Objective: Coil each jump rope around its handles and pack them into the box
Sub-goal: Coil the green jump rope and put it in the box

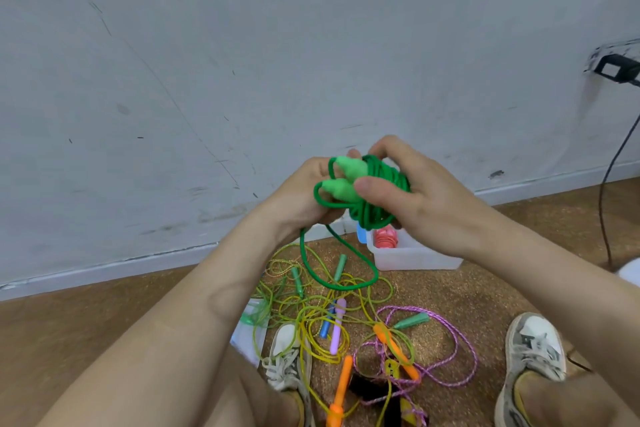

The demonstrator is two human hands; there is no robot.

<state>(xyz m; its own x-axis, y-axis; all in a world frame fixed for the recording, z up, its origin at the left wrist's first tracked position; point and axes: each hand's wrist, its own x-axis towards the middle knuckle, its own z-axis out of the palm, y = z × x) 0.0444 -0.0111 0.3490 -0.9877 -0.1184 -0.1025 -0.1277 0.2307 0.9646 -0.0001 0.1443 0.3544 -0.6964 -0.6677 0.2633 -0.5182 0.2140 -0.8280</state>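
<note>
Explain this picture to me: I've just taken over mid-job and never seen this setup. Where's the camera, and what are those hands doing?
There is no machine: the grips are a person's two bare hands. The single picture comes from a camera worn on the head, looking down past the arms. The left hand and right hand both hold a thick green jump rope with pale green handles, mostly coiled; one loop hangs loose below. On the brown floor lie tangled thin yellow ropes, a purple braided rope and orange handles. The white plastic box by the wall holds a pink coiled rope.
</note>
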